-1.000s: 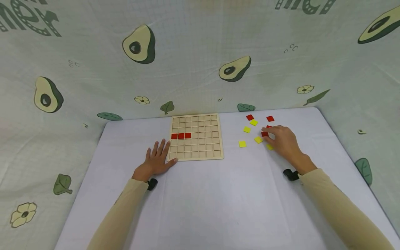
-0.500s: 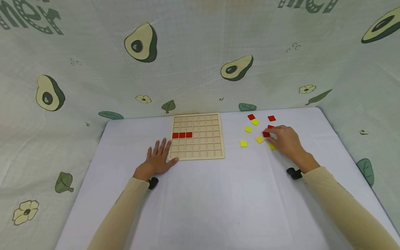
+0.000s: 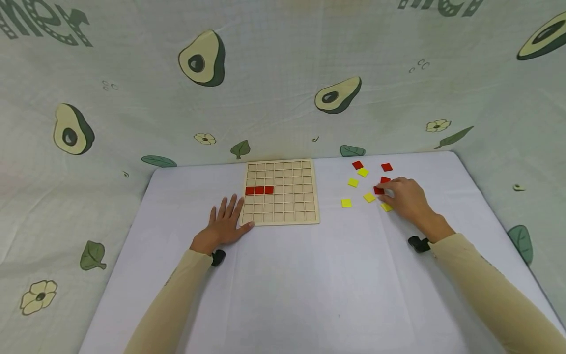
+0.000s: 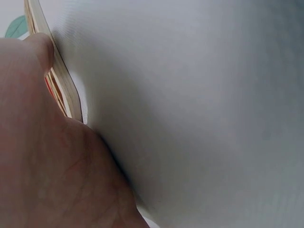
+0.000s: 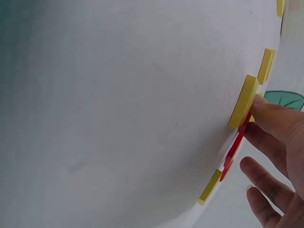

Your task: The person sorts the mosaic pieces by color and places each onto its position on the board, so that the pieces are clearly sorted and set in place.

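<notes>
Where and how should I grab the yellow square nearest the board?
Probably best: pinch the yellow square by two opposite edges, coming down from above on the person's side. It lies flat, edges exposed, apart from the other loose squares.

A pale cloth backdrop [image 3: 274, 59] fills the head view's upper part, printed with avocados [image 3: 202, 58], leaves [image 3: 92, 255] and flowers [image 3: 39, 297]; green lettering [image 3: 56, 25] runs off the upper left edge. A white-covered table [image 3: 283, 295] spans the lower centre.

cropped lettering "er" [image 3: 46, 24], on patterned backdrop [image 3: 269, 59]
</notes>
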The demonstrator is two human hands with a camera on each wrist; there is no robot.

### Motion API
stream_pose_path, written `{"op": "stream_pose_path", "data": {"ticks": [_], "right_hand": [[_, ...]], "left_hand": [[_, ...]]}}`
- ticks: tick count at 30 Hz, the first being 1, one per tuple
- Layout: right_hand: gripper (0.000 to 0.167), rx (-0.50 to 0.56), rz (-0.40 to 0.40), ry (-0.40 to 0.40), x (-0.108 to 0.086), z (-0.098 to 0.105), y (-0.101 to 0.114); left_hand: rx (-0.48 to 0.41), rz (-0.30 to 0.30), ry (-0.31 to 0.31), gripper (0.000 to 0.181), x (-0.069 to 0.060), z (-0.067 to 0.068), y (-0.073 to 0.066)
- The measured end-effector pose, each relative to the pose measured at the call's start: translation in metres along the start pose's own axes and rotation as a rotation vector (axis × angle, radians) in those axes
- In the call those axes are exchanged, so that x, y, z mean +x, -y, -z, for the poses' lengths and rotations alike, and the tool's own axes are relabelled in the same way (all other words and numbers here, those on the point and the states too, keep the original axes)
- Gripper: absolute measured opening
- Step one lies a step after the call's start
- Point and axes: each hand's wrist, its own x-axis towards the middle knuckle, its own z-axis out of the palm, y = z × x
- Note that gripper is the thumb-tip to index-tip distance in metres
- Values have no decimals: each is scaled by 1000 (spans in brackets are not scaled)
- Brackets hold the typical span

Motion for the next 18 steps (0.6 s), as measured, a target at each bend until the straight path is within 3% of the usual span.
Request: {"op": "stream_pose_path", "data": {"ticks": [18], "right_hand": [[29,-16,-5,-5,4,0,1]], "left_hand": [[44,10,-2,93,1,-1,0]]}}
